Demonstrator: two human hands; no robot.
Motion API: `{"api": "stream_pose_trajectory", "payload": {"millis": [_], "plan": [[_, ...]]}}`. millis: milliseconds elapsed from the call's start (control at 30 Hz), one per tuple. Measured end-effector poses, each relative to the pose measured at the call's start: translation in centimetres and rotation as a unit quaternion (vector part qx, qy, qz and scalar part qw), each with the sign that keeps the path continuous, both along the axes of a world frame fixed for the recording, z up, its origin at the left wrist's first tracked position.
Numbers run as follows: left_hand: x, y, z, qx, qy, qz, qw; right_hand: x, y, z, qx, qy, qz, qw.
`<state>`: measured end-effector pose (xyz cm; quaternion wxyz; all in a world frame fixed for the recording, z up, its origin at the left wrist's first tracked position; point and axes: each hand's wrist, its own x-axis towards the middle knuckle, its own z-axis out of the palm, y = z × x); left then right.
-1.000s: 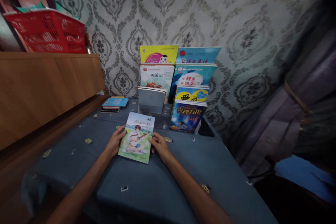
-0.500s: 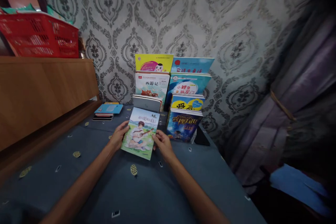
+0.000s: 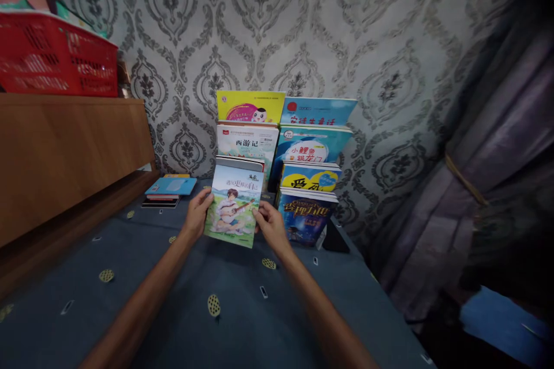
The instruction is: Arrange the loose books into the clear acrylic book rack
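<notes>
Between both hands I hold a thin book (image 3: 234,205) whose green cover shows a child with a guitar. It is raised off the blue cloth and tilted up. My left hand (image 3: 198,211) grips its left edge and my right hand (image 3: 269,226) grips its right edge. Right behind it stands a tiered rack of books (image 3: 310,176). The front left slot of the rack is mostly hidden by the held book; a grey book (image 3: 240,162) shows just above it.
A blue tablecloth (image 3: 242,311) with small patterns covers the table. A short stack of flat books (image 3: 168,190) lies at the back left. A wooden unit (image 3: 64,155) on the left carries a red basket (image 3: 56,57). Dark curtains (image 3: 497,155) hang on the right.
The book has risen off the cloth and moved away from me toward the rack, tilting more upright. Both hands went with it.
</notes>
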<state>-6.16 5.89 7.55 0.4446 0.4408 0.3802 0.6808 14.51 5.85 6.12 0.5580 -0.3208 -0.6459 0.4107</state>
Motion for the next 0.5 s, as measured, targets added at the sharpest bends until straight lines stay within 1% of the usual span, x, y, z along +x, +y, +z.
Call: {"api": "stream_pose_trajectory", "payload": {"millis": [167, 300, 400, 500], "plan": [[-0.2, 2.5, 2.4, 0.066, 0.074, 0.090, 0.991, -0.2, 2.0, 3.1, 0.071, -0.055, -0.054, 0.995], [-0.4, 4.2, 4.8, 0.153, 0.144, 0.121, 0.970, -0.2, 3.3, 5.3, 0.134, -0.062, -0.094, 0.985], [-0.4, 4.6, 6.2, 0.211, 0.186, 0.150, 0.948, -0.4, 3.4, 6.4, 0.179, -0.044, -0.131, 0.974], [-0.2, 4.3, 6.7, 0.238, 0.198, 0.186, 0.932, -0.8, 3.2, 7.0, 0.207, -0.036, -0.174, 0.962]]}}
